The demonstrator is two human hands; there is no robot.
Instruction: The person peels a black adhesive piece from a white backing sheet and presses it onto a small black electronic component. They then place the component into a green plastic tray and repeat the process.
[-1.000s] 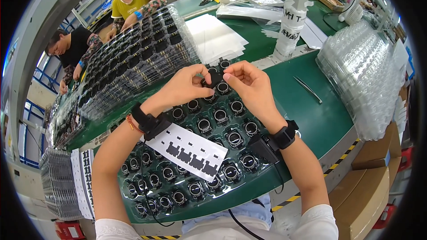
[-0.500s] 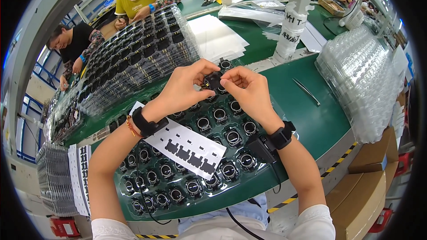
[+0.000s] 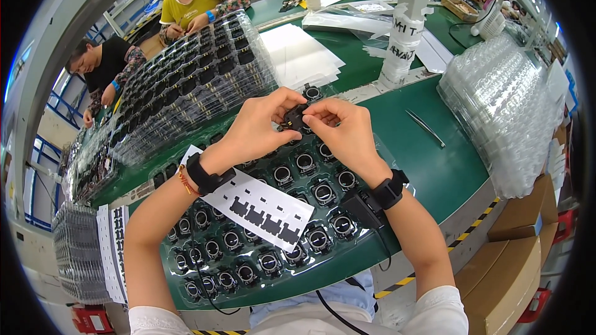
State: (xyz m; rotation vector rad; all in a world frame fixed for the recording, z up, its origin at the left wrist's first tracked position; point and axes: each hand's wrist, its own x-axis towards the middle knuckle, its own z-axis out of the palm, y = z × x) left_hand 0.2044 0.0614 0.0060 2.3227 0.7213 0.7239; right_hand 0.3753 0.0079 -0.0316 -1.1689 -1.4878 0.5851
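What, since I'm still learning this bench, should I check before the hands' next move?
1. Small black plastic part secured: ok, held between the left hand's thumb and fingers.
2. Right hand at the part: ok, its fingertips meet the near right edge.
3. Part's underside: cannot tell, hidden from this view.
4. Slim silver metal tweezers in sight: ok, lying on the green tabletop.
5. Clear plastic tray uncovered: not ok, a white paper sheet with black shapes lies across it.
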